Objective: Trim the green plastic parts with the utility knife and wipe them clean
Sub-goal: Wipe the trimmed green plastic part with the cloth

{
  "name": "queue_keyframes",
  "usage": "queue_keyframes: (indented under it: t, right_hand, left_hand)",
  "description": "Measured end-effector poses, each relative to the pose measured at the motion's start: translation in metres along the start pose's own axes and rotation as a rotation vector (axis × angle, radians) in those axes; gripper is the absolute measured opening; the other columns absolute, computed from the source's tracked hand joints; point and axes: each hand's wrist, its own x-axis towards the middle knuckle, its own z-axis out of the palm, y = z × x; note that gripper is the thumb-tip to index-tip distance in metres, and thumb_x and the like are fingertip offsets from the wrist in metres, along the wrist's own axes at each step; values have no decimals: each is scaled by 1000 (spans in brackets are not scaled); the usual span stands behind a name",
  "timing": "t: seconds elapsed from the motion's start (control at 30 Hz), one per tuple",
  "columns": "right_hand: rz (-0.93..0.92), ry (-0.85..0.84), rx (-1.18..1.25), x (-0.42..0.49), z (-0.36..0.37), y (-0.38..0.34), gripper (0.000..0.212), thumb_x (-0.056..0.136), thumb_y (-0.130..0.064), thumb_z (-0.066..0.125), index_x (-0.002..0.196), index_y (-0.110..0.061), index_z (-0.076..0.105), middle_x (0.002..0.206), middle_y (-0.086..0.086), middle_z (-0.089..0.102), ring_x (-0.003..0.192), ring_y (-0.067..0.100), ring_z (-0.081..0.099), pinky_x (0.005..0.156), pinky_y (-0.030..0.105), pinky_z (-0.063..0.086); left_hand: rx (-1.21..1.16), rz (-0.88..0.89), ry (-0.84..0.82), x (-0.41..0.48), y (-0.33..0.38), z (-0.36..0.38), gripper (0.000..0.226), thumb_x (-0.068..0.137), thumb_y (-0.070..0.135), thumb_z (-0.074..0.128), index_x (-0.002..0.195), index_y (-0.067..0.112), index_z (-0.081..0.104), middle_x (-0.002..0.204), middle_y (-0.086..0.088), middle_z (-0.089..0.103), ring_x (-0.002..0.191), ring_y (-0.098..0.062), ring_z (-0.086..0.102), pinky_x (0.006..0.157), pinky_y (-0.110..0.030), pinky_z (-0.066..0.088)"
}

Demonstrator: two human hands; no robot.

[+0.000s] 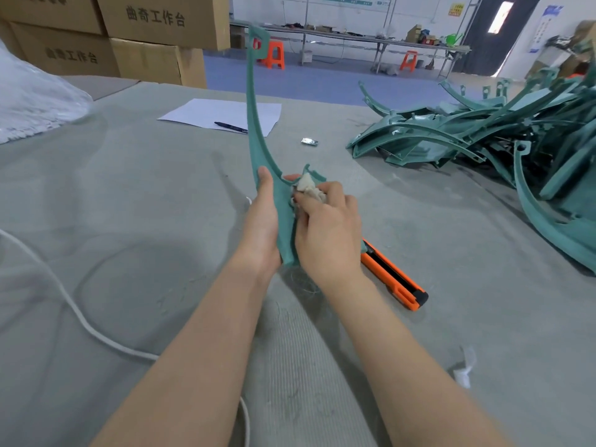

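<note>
Both hands working one curved green plastic part [254, 117], held upright. Left hand [263, 221] gripping wide base; right hand [325, 227] pinching balled rag [309, 188], pressing it on part beside left grip. Wiping step, judging by orange utility knife [395, 275] lying idle just below-right of right hand. Next: running rag up stem above grip, probably needing higher hold. Right fingertips hiding under rag; knife's front end hiding behind wrist; pile of green parts [451, 137] far right getting cut off.

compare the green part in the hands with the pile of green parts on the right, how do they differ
The held green part stands nearly upright, gripped by the left hand; the pile lies tangled on the table. The right hand presses a cloth to the held green part; no hand touches the pile. Both are teal, curved plastic.
</note>
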Motion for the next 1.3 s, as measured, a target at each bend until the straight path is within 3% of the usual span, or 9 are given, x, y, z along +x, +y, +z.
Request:
queue_keyframes:
  t: [0.13,0.33,0.57,0.7,0.87,0.97,1.1,1.17,1.3]
  right_hand:
    - [-159,-37,25,-9,18,-18,33,91,-15,47,114,-22,70,120,6,54,99,30,43,77,37,32]
    - [102,-129,-119,11,11,14,36,97,-20,44,127,-31,61,127,4,46,109,32,42,89,37,37]
    - [-94,-178,-26,-6,18,-10,36,96,-18,41,120,-27,66,119,3,51,99,29,42,87,40,38]
    - [-19,-171,-78,1,15,1,35,99,-26,40,124,-30,63,121,4,50,103,31,44,90,40,39]
    - [85,-147,-70,8,12,13,34,98,-25,42,125,-28,62,121,5,49,103,31,44,94,40,36]
    - [111,-138,-48,9,11,15,33,97,-24,44,124,-26,63,122,5,50,104,31,44,95,39,36]
    - [16,-150,47,7,13,3,31,95,-24,48,120,-27,67,118,5,54,103,30,46,94,39,36]
    - [-68,-168,93,4,15,-6,31,94,-21,49,117,-25,69,115,6,55,100,31,47,91,41,38]
    - [18,-185,4,12,13,2,32,98,-26,45,122,-27,65,119,5,53,106,31,47,92,41,40]
  left_hand:
    - [-98,11,33,0,2,-14,55,95,64,27,92,24,64,71,2,67,68,-12,68,62,-16,54]
    - [-7,-47,108,4,-9,-10,60,96,64,22,88,21,62,91,-8,71,83,-24,67,80,-31,51]
    - [-39,-37,109,7,-12,-20,51,97,62,25,95,22,57,66,2,69,64,-12,69,58,-17,52]
    - [-42,-88,112,10,-13,-17,68,95,67,22,78,19,68,79,-5,72,73,-17,70,71,-26,52]
    - [-40,-80,100,13,-14,-16,81,95,66,17,64,21,76,78,-4,75,70,-18,72,65,-25,54]
    - [-43,-101,106,13,-12,-15,67,96,65,21,85,19,69,88,-8,74,78,-21,71,76,-31,54]
    - [-22,-104,71,11,-14,-17,64,97,63,20,88,16,63,76,-3,73,70,-15,71,63,-20,55]
    - [-38,-82,66,8,-14,-18,58,97,63,23,89,17,58,74,0,69,72,-13,68,67,-20,53]
    - [-53,-108,78,6,-10,-13,67,96,65,23,113,13,62,107,-10,69,101,-23,65,91,-30,49]
